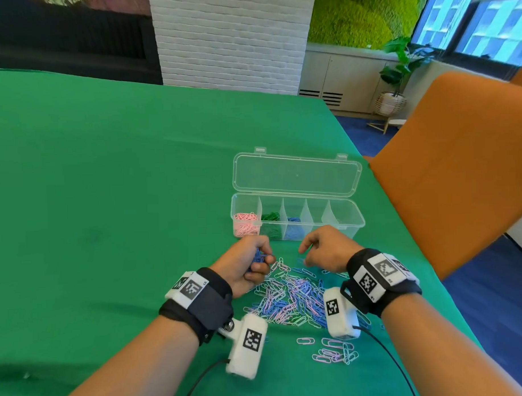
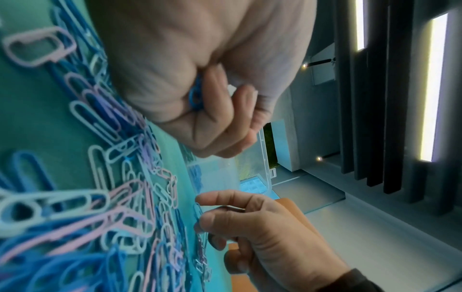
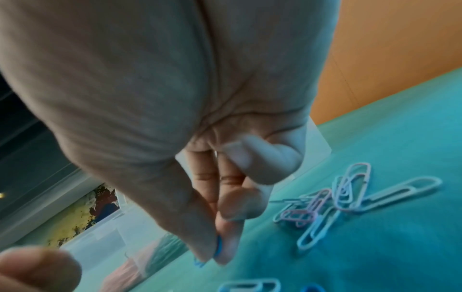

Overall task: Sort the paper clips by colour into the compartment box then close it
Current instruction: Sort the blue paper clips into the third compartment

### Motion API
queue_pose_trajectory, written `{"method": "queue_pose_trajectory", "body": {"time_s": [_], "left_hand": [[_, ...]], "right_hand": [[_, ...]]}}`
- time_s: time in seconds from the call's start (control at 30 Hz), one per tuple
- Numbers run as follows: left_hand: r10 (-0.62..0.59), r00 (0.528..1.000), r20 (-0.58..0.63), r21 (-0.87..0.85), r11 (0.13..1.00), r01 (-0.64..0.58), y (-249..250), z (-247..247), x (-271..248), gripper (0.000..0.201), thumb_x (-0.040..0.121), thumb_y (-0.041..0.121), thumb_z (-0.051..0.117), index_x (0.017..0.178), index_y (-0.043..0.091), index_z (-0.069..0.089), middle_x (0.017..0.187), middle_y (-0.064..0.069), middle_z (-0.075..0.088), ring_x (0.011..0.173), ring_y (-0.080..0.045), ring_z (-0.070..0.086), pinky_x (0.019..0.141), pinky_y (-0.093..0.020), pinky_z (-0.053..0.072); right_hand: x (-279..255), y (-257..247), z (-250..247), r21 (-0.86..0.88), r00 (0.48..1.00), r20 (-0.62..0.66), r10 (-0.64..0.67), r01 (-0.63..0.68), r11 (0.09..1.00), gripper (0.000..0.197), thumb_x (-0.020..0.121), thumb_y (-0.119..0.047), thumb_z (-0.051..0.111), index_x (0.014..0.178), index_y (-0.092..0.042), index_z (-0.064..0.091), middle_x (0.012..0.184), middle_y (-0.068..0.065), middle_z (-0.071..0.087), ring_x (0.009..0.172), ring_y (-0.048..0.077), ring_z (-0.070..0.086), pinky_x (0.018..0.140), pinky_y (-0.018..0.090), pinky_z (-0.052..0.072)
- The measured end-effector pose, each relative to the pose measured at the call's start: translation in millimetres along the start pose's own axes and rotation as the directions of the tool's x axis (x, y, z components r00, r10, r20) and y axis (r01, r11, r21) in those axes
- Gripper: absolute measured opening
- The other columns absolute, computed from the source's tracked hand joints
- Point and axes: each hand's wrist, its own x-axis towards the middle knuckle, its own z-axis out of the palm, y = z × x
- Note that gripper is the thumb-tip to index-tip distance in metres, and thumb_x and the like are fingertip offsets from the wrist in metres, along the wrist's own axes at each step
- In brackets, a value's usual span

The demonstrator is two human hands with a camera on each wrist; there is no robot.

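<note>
The clear compartment box [image 1: 353, 221] lies open on the green table, its lid [image 1: 296, 174] folded back. From the left, its compartments hold pink clips [image 1: 246, 223], green clips [image 1: 270, 217] and blue clips [image 1: 293, 227]; the rest look empty. My left hand [image 1: 263, 261] is a fist around a bunch of blue clips [image 2: 195, 94]. Thumb and forefinger of my right hand [image 1: 303, 252] pinch one blue clip [image 3: 219, 247] just above the cloth. Between my wrists lies the mixed pile of clips [image 1: 290, 297].
A small loose group of pale clips [image 1: 336, 350] lies near the front edge by my right forearm. An orange chair [image 1: 448, 167] stands against the table's right side. The table edge runs close behind the box on the right.
</note>
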Motion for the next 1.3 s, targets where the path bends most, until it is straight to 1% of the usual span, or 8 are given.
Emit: {"method": "queue_pose_trajectory", "body": {"time_s": [0.13,0.3,0.43,0.7,0.8,1.0,1.17,1.3], "left_hand": [[0.012,1.0,0.003,-0.008,1.0,-0.012,-0.8,0.9,1.7,0.013,0.087,0.001,0.036,0.095,0.005,0.046,0.062,-0.001,0.045,0.038,-0.006,0.028,0.031,-0.016,0.018],[-0.042,0.999,0.002,-0.109,0.993,0.042,-4.0,-0.5,3.2,0.019,0.092,0.015,0.041,0.075,0.01,0.049,0.061,-0.001,0.044,0.039,-0.008,0.032,0.03,-0.016,0.02],[-0.065,0.997,-0.047,-0.152,0.987,0.057,-2.8,-1.7,1.1,0.028,0.095,0.025,0.044,0.069,0.015,0.045,0.056,0.003,0.037,0.036,-0.008,0.029,0.029,-0.016,0.016],[-0.093,0.993,-0.07,-0.214,0.974,0.076,-9.7,9.7,3.0,0.027,0.097,0.026,0.043,0.073,0.015,0.045,0.057,0.002,0.037,0.04,-0.007,0.028,0.032,-0.016,0.017],[-0.094,0.995,-0.023,-0.246,0.966,0.085,-11.9,21.9,4.3,0.025,0.099,0.029,0.043,0.083,0.014,0.055,0.06,0.0,0.047,0.044,-0.009,0.04,0.032,-0.014,0.024],[0.099,0.995,0.032,-0.022,0.995,-0.099,30.7,54.5,17.9,0.045,0.102,0.032,0.047,0.061,0.022,0.032,0.043,0.008,0.024,0.029,-0.006,0.02,0.028,-0.014,0.012],[0.325,0.942,-0.083,0.019,0.946,-0.325,80.5,86.6,46.6,0.044,0.098,0.031,0.044,0.057,0.024,0.031,0.042,0.008,0.023,0.032,-0.01,0.017,0.037,-0.013,0.01],[0.333,0.924,-0.187,-0.022,0.939,-0.343,88.5,96.4,74.5,0.042,0.098,0.029,0.042,0.057,0.02,0.033,0.042,0.004,0.03,0.033,-0.013,0.025,0.041,-0.015,0.02]], "right_hand": [[2.4,-2.6,10.4,-0.067,0.999,0.029,-0.041,0.043,0.997,0.01,0.082,-0.012,0.078,0.089,-0.017,0.073,0.074,-0.007,0.061,0.068,0.008,0.056,0.067,0.023,0.045],[2.5,-13.0,15.3,-0.254,0.997,0.055,-0.044,0.057,0.966,0.009,0.086,-0.011,0.068,0.083,-0.004,0.072,0.086,0.01,0.072,0.084,0.023,0.069,0.076,0.033,0.058],[-4.2,-20.4,16.0,-0.302,0.996,0.064,-0.068,0.085,0.949,0.011,0.082,-0.017,0.07,0.074,-0.013,0.065,0.075,0.006,0.064,0.072,0.02,0.062,0.071,0.032,0.057],[-32.2,-48.6,2.0,0.292,0.959,-0.171,-0.224,0.267,0.918,0.016,0.078,-0.012,0.078,0.073,-0.014,0.064,0.064,-0.001,0.06,0.056,0.009,0.05,0.059,0.024,0.046],[-39.0,-49.7,3.8,0.327,0.958,-0.164,-0.237,0.279,0.903,0.015,0.081,-0.022,0.079,0.077,-0.014,0.067,0.068,-0.002,0.064,0.055,0.003,0.054,0.059,0.018,0.045],[-54.7,-4.7,-10.4,0.428,0.819,-0.569,-0.069,0.367,0.826,0.021,0.083,-0.021,0.078,0.068,-0.014,0.065,0.057,-0.011,0.058,0.049,-0.002,0.044,0.053,0.013,0.036],[-68.3,27.2,-22.8,0.488,0.799,-0.601,0.016,0.351,0.799,0.026,0.084,-0.022,0.077,0.067,-0.007,0.065,0.053,-0.009,0.053,0.05,0.005,0.041,0.052,0.02,0.035],[-68.7,30.3,-27.3,0.515,0.782,-0.623,0.027,0.383,0.767,0.026,0.085,-0.022,0.076,0.067,-0.006,0.065,0.053,-0.008,0.052,0.05,0.007,0.039,0.05,0.021,0.034]]}}
